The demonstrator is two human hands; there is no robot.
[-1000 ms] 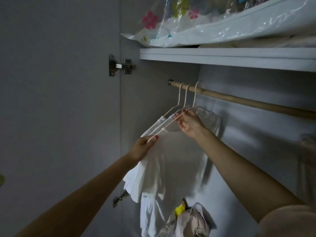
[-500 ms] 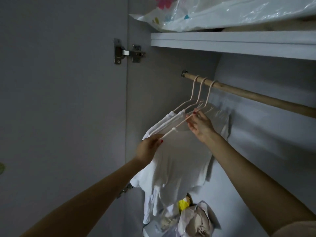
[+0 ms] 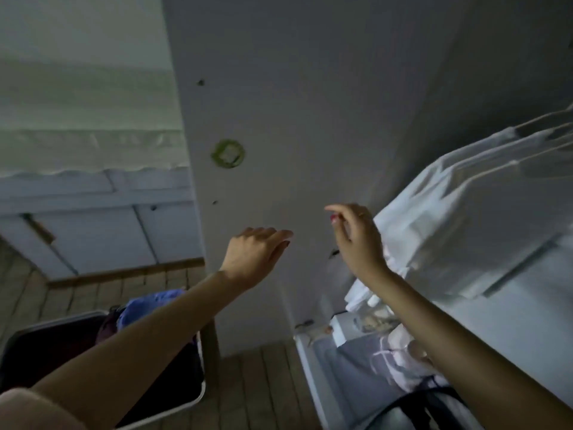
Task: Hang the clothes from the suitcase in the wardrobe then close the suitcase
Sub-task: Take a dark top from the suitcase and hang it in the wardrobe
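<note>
Both hands hang empty in front of the wardrobe door (image 3: 310,88) as I watch: white clothes (image 3: 465,218) hang just right of that door, and the open suitcase (image 3: 102,361) lies on the floor at its lower left with purple fabric inside. My left hand (image 3: 254,259) is loosely spread, my right hand (image 3: 356,237) relaxed and slightly curled beside the clothes. Hanging looks between garments, I judge; next calls for reaching down into the suitcase.

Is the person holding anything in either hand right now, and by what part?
Nothing is held. The left hand and right hand are both empty, fingers relaxed, beside the hanging white clothes.
</note>
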